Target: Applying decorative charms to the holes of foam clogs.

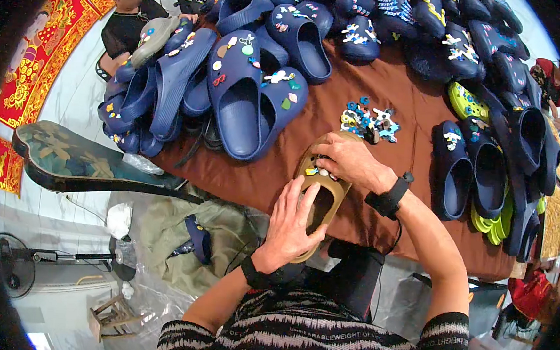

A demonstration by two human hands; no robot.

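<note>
A tan foam clog (308,170) lies on the brown table cloth (387,104) near its front edge. My left hand (293,224) grips the clog's heel end, fingers inside its opening. My right hand (347,160) rests on the clog's toe, fingertips pressing at small coloured charms fixed there. A little pile of loose charms (368,121) lies just beyond the clog, apart from my right hand.
Several navy clogs with charms (246,93) are heaped at the left and back, more navy (485,168) and yellow-green ones (465,101) at the right. Another person (126,18) sits at the far left. A fan (15,264) and a wooden stool (114,315) stand on the floor below.
</note>
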